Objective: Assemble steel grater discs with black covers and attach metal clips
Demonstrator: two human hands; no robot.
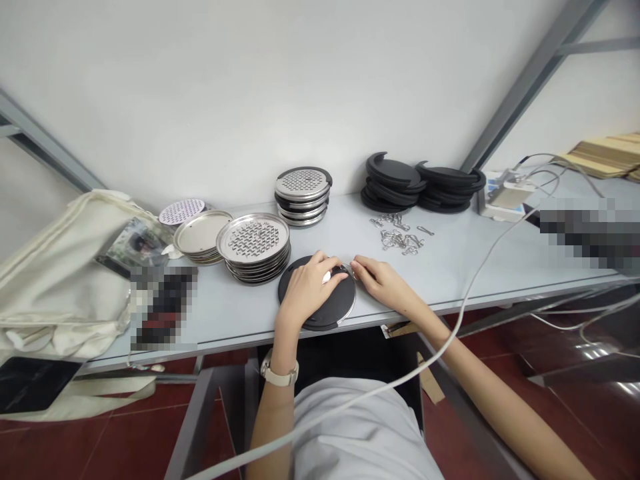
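Observation:
A black round grater holder (327, 310) lies at the front edge of the table, with a thin silvery rim showing along its right side. My left hand (311, 283) rests on top of it, fingers curled over its far part and thumb bent inward; a small white spot shows by the fingers. At the holder's right edge, my right hand (383, 285) pinches with thumb and forefinger. A tiny metallic glint shows at those fingertips, too small to name. Beyond that hand lie loose small metal clips (400, 240).
Left of the hands stand a stack of metal grater discs (253, 240) and a stack of plain metal discs (203, 233). Behind are assembled graters (303, 193) and black holders (395, 183). A white cable (467, 293) hangs across the right arm. A cloth bag (65, 267) sits far left.

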